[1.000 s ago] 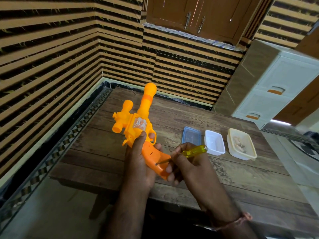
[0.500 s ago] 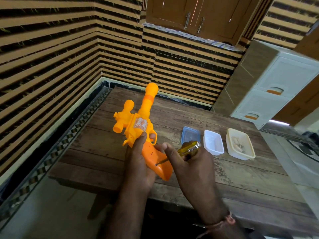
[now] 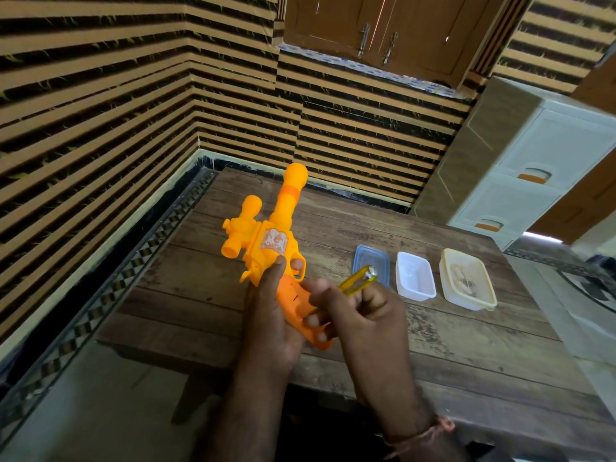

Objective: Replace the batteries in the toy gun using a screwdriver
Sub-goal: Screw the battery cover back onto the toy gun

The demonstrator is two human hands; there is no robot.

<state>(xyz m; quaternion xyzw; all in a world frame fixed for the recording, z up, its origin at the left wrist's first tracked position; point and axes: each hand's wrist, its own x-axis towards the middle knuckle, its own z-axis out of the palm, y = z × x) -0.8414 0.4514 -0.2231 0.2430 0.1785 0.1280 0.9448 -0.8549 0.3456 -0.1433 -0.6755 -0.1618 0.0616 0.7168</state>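
Up above the wooden worktop (image 3: 466, 355), the orange toy gun (image 3: 266, 241) is held with its barrel pointing away. Its grip sits in the left hand (image 3: 266, 315), fingers curled round it and thumb lying along the body. The right hand (image 3: 360, 311) grips the yellow-handled screwdriver (image 3: 358, 281), fingertips resting on the gun's handle; the tip is hidden. Beyond, 3 containers stand in a row: a blue lid (image 3: 370, 266), a white tub (image 3: 415, 281) and a cream tub (image 3: 466, 278).
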